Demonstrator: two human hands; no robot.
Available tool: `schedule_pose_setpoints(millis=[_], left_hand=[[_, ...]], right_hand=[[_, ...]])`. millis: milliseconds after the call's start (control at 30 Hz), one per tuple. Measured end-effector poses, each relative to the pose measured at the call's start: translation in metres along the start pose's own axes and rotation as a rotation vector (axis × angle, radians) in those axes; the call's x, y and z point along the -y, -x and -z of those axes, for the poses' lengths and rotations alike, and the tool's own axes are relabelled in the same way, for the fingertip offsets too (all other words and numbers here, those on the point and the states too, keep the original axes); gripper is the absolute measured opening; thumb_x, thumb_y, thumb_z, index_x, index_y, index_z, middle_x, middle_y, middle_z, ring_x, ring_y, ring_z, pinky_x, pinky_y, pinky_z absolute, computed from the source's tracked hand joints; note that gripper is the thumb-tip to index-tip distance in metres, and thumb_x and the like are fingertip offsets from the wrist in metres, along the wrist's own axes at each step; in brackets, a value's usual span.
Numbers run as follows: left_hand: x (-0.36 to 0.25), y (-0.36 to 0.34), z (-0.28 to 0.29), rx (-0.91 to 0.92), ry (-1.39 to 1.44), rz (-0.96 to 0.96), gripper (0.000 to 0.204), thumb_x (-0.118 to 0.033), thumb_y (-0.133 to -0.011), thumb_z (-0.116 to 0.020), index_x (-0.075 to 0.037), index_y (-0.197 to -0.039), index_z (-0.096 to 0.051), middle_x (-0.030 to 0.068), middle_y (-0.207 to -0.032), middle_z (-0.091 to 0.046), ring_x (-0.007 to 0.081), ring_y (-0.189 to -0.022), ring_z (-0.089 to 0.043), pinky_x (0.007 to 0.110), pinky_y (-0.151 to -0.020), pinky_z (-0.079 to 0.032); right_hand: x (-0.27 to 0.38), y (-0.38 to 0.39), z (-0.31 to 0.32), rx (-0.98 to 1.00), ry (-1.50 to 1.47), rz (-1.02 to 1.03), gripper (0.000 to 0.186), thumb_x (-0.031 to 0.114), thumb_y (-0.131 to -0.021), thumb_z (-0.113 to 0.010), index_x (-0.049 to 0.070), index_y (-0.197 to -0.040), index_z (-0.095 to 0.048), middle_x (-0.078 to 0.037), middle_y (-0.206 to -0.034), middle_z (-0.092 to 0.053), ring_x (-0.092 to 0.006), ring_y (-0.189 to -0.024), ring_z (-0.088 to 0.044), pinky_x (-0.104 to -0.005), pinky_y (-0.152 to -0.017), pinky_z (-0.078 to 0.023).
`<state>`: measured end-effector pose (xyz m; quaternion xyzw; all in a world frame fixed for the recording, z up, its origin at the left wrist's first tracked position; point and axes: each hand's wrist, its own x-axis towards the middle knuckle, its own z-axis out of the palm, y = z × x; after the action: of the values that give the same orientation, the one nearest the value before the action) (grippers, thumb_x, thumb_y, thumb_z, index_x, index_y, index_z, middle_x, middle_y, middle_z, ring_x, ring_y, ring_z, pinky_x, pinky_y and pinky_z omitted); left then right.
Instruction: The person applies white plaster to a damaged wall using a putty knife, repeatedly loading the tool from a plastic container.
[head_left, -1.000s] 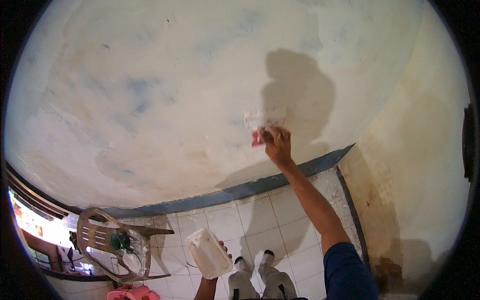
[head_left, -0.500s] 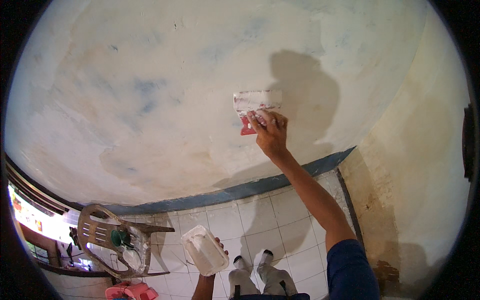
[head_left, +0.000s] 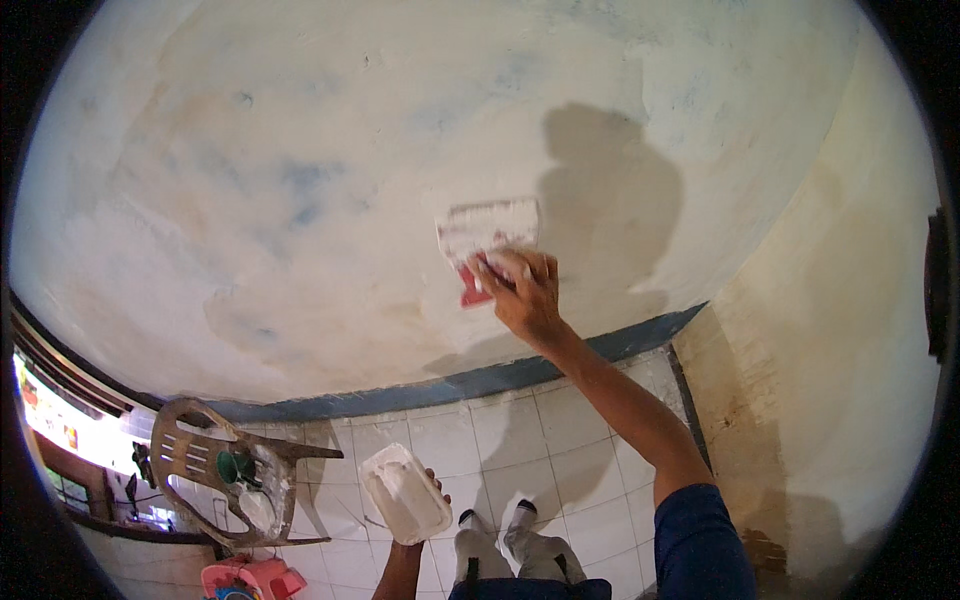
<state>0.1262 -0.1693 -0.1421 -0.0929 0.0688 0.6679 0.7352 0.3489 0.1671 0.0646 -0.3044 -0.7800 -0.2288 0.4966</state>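
My right hand (head_left: pixel 522 291) is raised against the patchy white and beige wall (head_left: pixel 300 180), gripping a wide putty scraper (head_left: pixel 486 232) with a red handle. Its white-coated blade lies flat on the wall. Low in the picture, my left hand (head_left: pixel 432 487) holds a rectangular white tray (head_left: pixel 403 493) with white filler in it, near my waist. The hand itself is mostly hidden behind the tray. My shadow falls on the wall just right of the scraper.
A blue skirting band (head_left: pixel 480 378) runs along the wall's foot above white floor tiles (head_left: pixel 520 440). A paint-spattered plastic chair (head_left: pixel 225 465) stands at lower left with a green object on it. A pink thing (head_left: pixel 255 580) lies below it. A beige side wall (head_left: pixel 830 380) closes the right.
My right hand has pushed the scraper upward along the wall. The left hand and its tray have stayed about where they were.
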Motion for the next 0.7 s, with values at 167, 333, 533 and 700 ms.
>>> schedule_pose_setpoints(millis=[167, 333, 533, 700], left_hand=[[0.007, -0.001, -0.004, 0.022, 0.016, -0.009, 0.071, -0.059, -0.088, -0.053, -0.017, -0.143, -0.037, 0.0161, -0.135, -0.045, 0.0368, -0.121, -0.048, 0.063, -0.098, -0.037], [0.007, -0.001, -0.008, 0.035, -0.075, -0.007, 0.079, -0.064, -0.083, -0.059, -0.017, -0.143, -0.037, 0.0172, -0.134, -0.047, 0.0346, -0.118, -0.051, 0.060, -0.100, -0.039], [0.001, 0.011, -0.007, 0.052, -0.025, -0.014, 0.079, -0.063, -0.086, -0.056, -0.012, -0.143, -0.036, 0.0174, -0.135, -0.046, 0.0357, -0.120, -0.049, 0.061, -0.099, -0.038], [-0.007, -0.002, 0.024, 0.129, -0.115, -0.036, 0.072, -0.056, -0.089, -0.057, -0.014, -0.144, -0.036, 0.0180, -0.138, -0.043, 0.0369, -0.123, -0.046, 0.063, -0.099, -0.036]], right_hand=[[-0.012, 0.052, -0.053, 0.116, 0.147, 0.005, 0.042, 0.007, -0.078, -0.061, 0.019, -0.118, -0.066, -0.006, -0.111, -0.054, -0.0255, -0.094, -0.052, -0.0426, -0.076, -0.042], [0.003, 0.174, -0.061, 0.307, -0.001, -0.007, 0.041, 0.008, -0.080, -0.059, 0.016, -0.119, -0.066, -0.005, -0.115, -0.057, -0.0275, -0.100, -0.055, -0.0439, -0.082, -0.046], [-0.026, 0.112, 0.010, 0.201, -0.165, -0.111, 0.037, 0.014, -0.079, -0.069, 0.017, -0.115, -0.068, -0.004, -0.108, -0.063, -0.0233, -0.096, -0.061, -0.0421, -0.082, -0.048], [-0.086, 0.074, 0.054, -0.056, 0.218, -0.164, 0.058, 0.002, -0.069, -0.066, 0.023, -0.123, -0.066, -0.002, -0.116, -0.057, -0.0257, -0.105, -0.054, -0.0422, -0.088, -0.039]])
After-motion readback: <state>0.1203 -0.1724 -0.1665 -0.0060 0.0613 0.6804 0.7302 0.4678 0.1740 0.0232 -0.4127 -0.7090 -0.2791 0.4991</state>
